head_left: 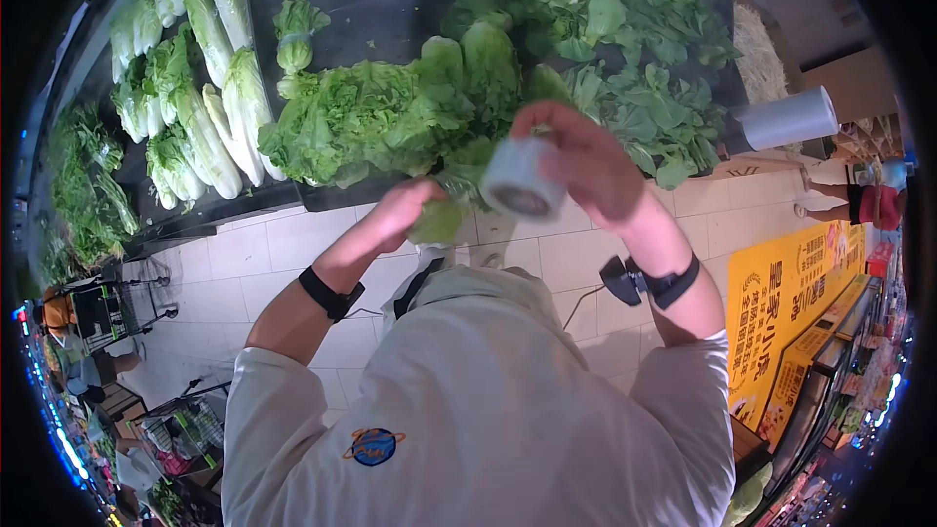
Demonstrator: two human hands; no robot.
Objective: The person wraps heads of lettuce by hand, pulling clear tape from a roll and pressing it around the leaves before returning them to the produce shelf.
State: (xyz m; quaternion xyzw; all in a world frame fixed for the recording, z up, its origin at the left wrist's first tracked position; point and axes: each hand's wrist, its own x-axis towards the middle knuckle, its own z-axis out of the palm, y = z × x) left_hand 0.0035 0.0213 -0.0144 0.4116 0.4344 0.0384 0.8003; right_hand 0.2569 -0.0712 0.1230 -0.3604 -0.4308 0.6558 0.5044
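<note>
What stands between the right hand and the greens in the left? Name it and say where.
The roll, held in the right hand on its side toward the greens in the left hand. Nothing else solid shows between; blur could hide thin film.

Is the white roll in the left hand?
No, the white roll is in the right hand, while the left hand holds something green.
</note>
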